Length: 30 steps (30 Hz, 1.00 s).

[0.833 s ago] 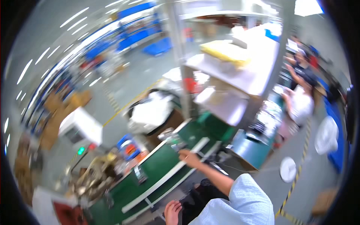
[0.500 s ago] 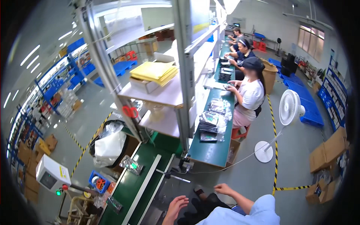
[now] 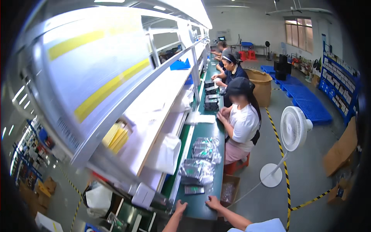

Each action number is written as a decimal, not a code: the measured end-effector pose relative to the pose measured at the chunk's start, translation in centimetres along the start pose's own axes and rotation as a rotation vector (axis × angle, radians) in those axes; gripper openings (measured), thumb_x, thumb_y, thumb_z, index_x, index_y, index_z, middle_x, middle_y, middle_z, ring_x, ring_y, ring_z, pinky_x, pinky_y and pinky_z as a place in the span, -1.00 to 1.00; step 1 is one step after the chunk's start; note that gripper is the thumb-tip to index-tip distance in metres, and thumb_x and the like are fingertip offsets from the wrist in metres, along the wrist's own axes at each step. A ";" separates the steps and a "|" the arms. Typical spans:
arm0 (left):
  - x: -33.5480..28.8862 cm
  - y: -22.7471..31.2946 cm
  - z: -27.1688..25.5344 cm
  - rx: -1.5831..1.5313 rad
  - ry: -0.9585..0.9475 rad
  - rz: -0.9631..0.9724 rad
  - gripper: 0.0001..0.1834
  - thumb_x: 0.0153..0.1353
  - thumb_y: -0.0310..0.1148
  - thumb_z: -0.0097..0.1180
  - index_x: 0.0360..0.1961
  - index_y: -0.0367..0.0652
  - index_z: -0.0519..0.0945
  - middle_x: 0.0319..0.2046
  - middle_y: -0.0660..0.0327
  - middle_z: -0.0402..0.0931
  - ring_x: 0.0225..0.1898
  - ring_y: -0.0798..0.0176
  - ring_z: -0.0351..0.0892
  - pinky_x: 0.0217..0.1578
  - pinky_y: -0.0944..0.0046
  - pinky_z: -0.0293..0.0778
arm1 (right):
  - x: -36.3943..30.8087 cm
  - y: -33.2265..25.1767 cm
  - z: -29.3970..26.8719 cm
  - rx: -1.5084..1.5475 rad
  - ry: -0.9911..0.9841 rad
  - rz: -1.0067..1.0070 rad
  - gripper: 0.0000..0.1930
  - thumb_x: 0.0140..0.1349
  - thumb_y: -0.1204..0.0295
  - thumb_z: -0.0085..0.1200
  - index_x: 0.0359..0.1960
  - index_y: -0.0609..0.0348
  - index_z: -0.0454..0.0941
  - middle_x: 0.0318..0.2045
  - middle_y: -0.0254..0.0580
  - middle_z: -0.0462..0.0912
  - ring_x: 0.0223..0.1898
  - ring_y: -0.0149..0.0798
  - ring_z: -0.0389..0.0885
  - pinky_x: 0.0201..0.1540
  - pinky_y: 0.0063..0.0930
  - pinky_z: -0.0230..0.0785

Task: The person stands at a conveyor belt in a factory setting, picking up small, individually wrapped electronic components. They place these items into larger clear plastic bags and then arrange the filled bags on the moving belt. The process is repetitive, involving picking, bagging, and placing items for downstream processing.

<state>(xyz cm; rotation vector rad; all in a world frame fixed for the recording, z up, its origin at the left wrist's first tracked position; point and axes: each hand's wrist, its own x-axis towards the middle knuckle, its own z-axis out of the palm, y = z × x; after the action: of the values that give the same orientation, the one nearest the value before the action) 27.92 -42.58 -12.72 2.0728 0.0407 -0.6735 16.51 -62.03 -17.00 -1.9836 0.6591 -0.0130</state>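
My left hand (image 3: 180, 207) rests at the near left corner of the green worktable (image 3: 197, 208), fingers apart and nothing in it. To its right, my right hand (image 3: 213, 202) touches the same table near its right edge, also empty, with the fingers spread. Just beyond both hands lies a small dark pack in clear plastic (image 3: 194, 190). Behind that, a pile of clear plastic bags with dark flat items (image 3: 196, 171) covers the table, and another such group of bags (image 3: 205, 149) lies farther up. Neither hand touches the bags.
A co-worker in a white shirt (image 3: 244, 120) sits along the table's right side, with others beyond. Metal-framed shelving (image 3: 148, 154) runs along the left. A white fan (image 3: 292, 129) stands on the floor at right. An open carton (image 3: 229, 189) sits beside the table's near end.
The view has swung toward the table and come closer to it. My hands, held in the air before, are now on the table's near end. The co-worker in white has lowered their hands.
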 end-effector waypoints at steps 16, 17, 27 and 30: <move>4.5 10.2 6.1 -0.174 -0.278 -0.173 -0.23 -0.27 -0.39 0.39 0.03 -0.33 0.31 -0.06 0.05 0.42 -0.08 0.15 0.44 -0.08 0.20 0.39 | 9.5 4.5 -1.7 -0.033 0.112 0.060 -0.67 -0.06 0.22 0.10 -0.33 0.20 0.60 -0.47 0.06 0.59 -0.39 -0.01 0.58 -0.30 -0.23 0.39; 5.9 18.8 5.7 -0.214 -0.628 0.102 -0.28 -0.20 -0.44 0.33 0.06 -0.31 0.30 -0.06 0.08 0.43 -0.06 0.18 0.43 -0.05 0.20 0.37 | 9.4 5.1 -2.1 -0.014 0.103 0.033 -0.67 -0.06 0.22 0.11 -0.34 0.21 0.59 -0.48 0.03 0.59 -0.41 -0.07 0.58 -0.32 -0.26 0.39; 3.0 24.4 10.4 -0.453 -1.201 0.273 -0.44 -0.08 -0.50 0.22 0.01 -0.24 0.36 -0.13 0.14 0.46 -0.12 0.23 0.46 -0.10 0.22 0.42 | 9.4 8.9 -5.1 0.336 0.082 0.284 -0.56 -0.08 0.15 0.26 -0.27 0.24 0.51 -0.53 -0.28 0.53 -0.52 -0.38 0.48 -0.45 -0.51 0.36; 3.0 7.5 9.1 -0.845 -0.644 -0.240 -0.55 -0.04 -0.49 0.20 -0.07 -0.21 0.41 -0.22 0.17 0.48 -0.22 0.24 0.50 -0.21 0.24 0.49 | 6.5 4.5 -7.3 0.831 -0.125 0.556 -0.52 -0.08 0.09 0.26 -0.23 0.18 0.46 -0.39 -0.19 0.55 -0.38 -0.23 0.55 -0.31 -0.42 0.43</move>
<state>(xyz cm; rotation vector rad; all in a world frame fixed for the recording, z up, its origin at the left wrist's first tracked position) 28.54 -54.76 -12.23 0.9976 0.1747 -1.1963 18.04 -72.52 -18.80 -0.9644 0.9172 0.1501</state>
